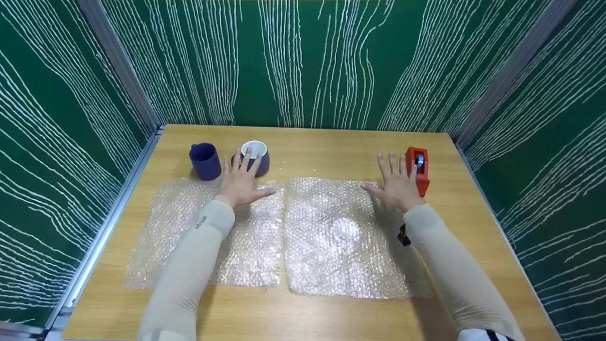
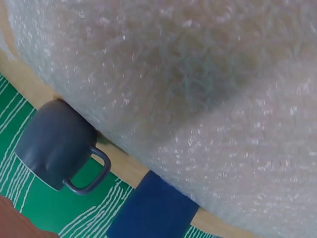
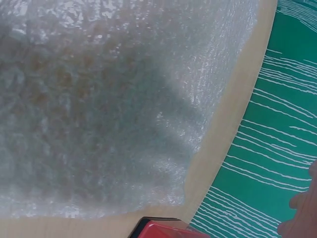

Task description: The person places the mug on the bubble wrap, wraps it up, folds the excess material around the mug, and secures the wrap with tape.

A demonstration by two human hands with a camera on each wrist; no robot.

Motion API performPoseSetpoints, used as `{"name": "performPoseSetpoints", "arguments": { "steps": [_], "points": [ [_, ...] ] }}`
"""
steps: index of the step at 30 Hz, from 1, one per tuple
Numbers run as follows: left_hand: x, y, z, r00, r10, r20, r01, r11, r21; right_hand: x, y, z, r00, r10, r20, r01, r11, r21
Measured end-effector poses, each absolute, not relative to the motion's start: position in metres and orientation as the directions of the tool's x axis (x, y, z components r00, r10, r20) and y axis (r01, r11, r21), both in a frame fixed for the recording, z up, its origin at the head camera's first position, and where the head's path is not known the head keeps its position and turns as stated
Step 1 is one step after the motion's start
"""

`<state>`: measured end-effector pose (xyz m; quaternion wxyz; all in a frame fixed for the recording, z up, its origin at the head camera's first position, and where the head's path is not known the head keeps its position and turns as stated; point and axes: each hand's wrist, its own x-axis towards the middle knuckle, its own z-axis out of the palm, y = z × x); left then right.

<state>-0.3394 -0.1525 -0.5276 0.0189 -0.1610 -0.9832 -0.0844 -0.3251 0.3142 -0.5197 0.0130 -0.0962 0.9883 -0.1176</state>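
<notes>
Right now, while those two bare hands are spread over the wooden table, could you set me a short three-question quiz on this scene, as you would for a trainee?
1. How many transparent plastic bubble-wrap sheets lie on the pale wooden table?
2. True or false: the plain dark-blue mug and the dark mug with a white interior are both wrapped up.
3. Which hand is nearer the red block-shaped tape dispenser: A) left hand, or B) right hand?

Key:
1. Two, side by side.
2. False; both mugs stand unwrapped.
3. B.
</notes>
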Motion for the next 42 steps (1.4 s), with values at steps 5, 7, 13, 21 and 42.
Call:
{"name": "performPoseSetpoints", "arguments": {
  "steps": [5, 7, 13, 21, 42],
  "points": [
    [-0.336, -0.148, -0.532, -0.944, 0.326, 0.048, 0.329, 0.928, 0.175, -0.321, 0.315, -0.523, -0.983, -0.183, -0.018, -0.172, 0.949, -0.263],
    [-0.335, -0.146, -0.532, -0.943, 0.331, 0.041, 0.333, 0.925, 0.185, -0.319, 0.316, -0.524, -0.984, -0.177, -0.022, -0.164, 0.947, -0.276],
    [-0.332, -0.14, -0.533, -0.941, 0.333, 0.06, 0.338, 0.91, 0.24, -0.317, 0.32, -0.525, -0.987, -0.162, 0.004, -0.153, 0.925, -0.348],
    [-0.329, -0.131, -0.528, -0.942, 0.318, 0.108, 0.335, 0.864, 0.375, -0.313, 0.328, -0.521, -0.997, -0.081, 0.006, -0.07, 0.816, -0.573],
    [-0.328, -0.118, -0.535, -0.966, 0.252, -0.058, 0.097, 0.562, 0.821, -0.304, 0.349, -0.516, -0.98, 0.021, -0.197, 0.163, 0.647, -0.745]
  ]
}}
